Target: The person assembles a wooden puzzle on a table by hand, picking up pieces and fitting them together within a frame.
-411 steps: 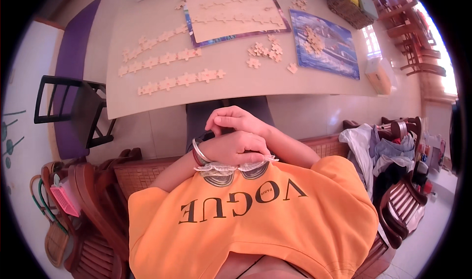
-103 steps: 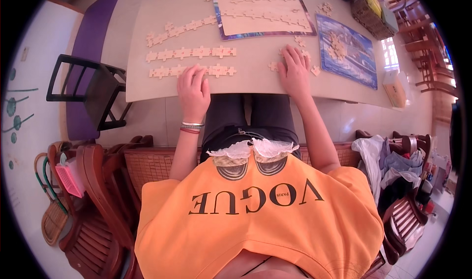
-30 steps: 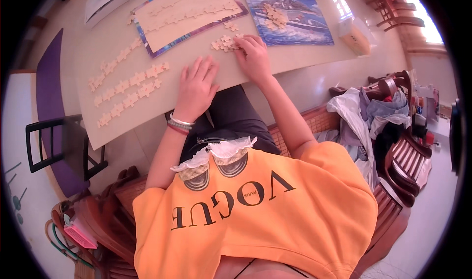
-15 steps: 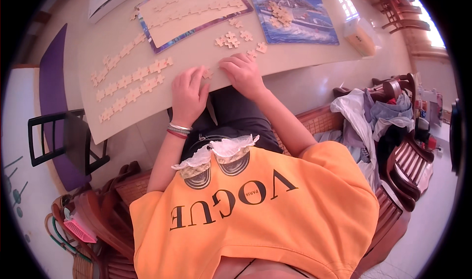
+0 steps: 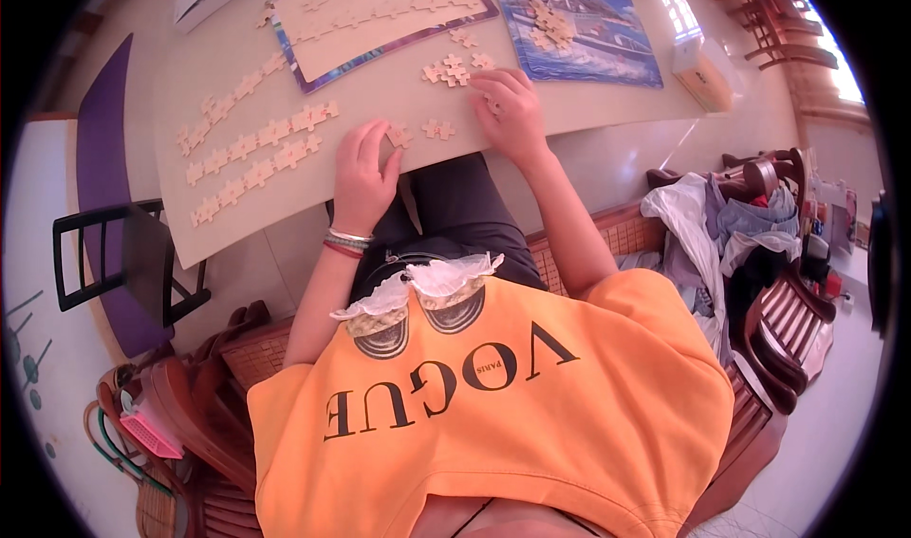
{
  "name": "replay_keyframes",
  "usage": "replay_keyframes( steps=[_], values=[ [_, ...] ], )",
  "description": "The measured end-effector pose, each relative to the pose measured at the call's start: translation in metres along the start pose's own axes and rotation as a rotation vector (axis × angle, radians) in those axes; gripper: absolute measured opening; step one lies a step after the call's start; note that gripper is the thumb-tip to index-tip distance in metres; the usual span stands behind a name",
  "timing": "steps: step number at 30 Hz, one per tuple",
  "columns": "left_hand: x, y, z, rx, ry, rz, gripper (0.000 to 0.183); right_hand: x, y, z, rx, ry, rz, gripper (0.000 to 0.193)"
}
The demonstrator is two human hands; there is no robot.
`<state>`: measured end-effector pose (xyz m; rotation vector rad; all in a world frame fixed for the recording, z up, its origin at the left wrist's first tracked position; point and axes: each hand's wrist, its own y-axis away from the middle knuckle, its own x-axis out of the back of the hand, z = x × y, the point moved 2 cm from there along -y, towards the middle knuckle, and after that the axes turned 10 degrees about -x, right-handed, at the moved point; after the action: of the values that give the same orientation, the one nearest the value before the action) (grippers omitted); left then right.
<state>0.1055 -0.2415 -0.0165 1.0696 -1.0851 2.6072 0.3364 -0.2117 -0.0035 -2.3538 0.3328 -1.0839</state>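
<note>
My left hand (image 5: pixel 367 173) rests at the table's near edge, thumb apart from the bent fingers. Its index fingertip is beside a small wooden jigsaw piece (image 5: pixel 399 136). A second loose jigsaw piece (image 5: pixel 437 129) lies just right of that one. Further right, my right hand (image 5: pixel 513 119) curls its fingers over a jigsaw piece (image 5: pixel 492 107), partly hidden beneath them. Left of these fingers is a small cluster of pale pieces (image 5: pixel 446 70). Joined strips of pieces, such as the nearest strip (image 5: pixel 256 179), lie on the left of the table.
A puzzle frame (image 5: pixel 389 60) with a coloured border holds more strips at the back. Beside it lies a blue picture board (image 5: pixel 607 68) with a heap of pieces (image 5: pixel 550 26). A box (image 5: pixel 700 73) stands at the right corner. A black chair (image 5: pixel 142 263) is at the left.
My right hand has moved right and away from me, uncovering a loose piece and now covering pieces that lay in view. My left hand has barely moved.
</note>
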Motion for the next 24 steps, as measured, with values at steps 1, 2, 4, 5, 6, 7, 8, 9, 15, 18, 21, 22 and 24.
replay_keyframes(
  steps=[1, 2, 4, 5, 6, 7, 8, 9, 15, 18, 21, 22, 24],
  values=[
    [0.000, 0.000, 0.000, -0.002, 0.000, 0.001, 0.039, 0.002, 0.003, -0.001, 0.013, 0.016, -0.013, 0.020],
    [0.001, -0.001, -0.001, -0.010, -0.021, -0.004, 0.042, 0.004, 0.004, -0.009, 0.013, 0.013, -0.016, 0.020],
    [0.001, -0.001, -0.002, -0.015, -0.041, -0.010, 0.045, 0.008, 0.007, -0.031, -0.031, -0.056, -0.159, 0.023],
    [0.001, -0.003, -0.001, -0.027, -0.050, -0.027, 0.045, 0.007, 0.010, -0.035, -0.034, -0.054, -0.158, 0.023],
    [0.000, -0.004, -0.001, -0.039, -0.058, -0.042, 0.045, 0.003, 0.015, -0.037, -0.060, -0.026, -0.184, 0.023],
    [-0.001, -0.005, -0.001, -0.041, -0.056, -0.043, 0.045, 0.000, 0.017, -0.037, -0.086, 0.003, -0.210, 0.023],
    [-0.002, -0.004, -0.001, -0.027, -0.056, -0.052, 0.044, -0.004, 0.020, -0.037, -0.088, 0.005, -0.208, 0.023],
    [-0.002, -0.004, -0.002, -0.013, -0.056, -0.062, 0.042, -0.007, 0.020, -0.035, -0.088, 0.026, -0.188, 0.024],
    [-0.001, -0.001, -0.004, 0.009, -0.044, -0.054, 0.034, -0.013, 0.009, -0.021, -0.138, 0.075, -0.149, 0.024],
    [-0.001, 0.000, -0.004, 0.014, -0.059, -0.026, 0.032, -0.012, -0.007, -0.002, -0.147, 0.103, -0.061, 0.023],
    [0.000, -0.002, -0.004, 0.008, -0.047, -0.020, 0.031, -0.010, -0.024, -0.001, -0.110, 0.135, -0.025, 0.022],
    [0.000, -0.001, -0.004, 0.007, -0.047, -0.019, 0.031, -0.011, -0.027, -0.003, -0.080, 0.148, -0.037, 0.023],
    [-0.002, -0.002, -0.005, -0.019, -0.035, -0.030, 0.033, -0.017, -0.028, -0.004, -0.077, 0.174, -0.104, 0.023]
  ],
)
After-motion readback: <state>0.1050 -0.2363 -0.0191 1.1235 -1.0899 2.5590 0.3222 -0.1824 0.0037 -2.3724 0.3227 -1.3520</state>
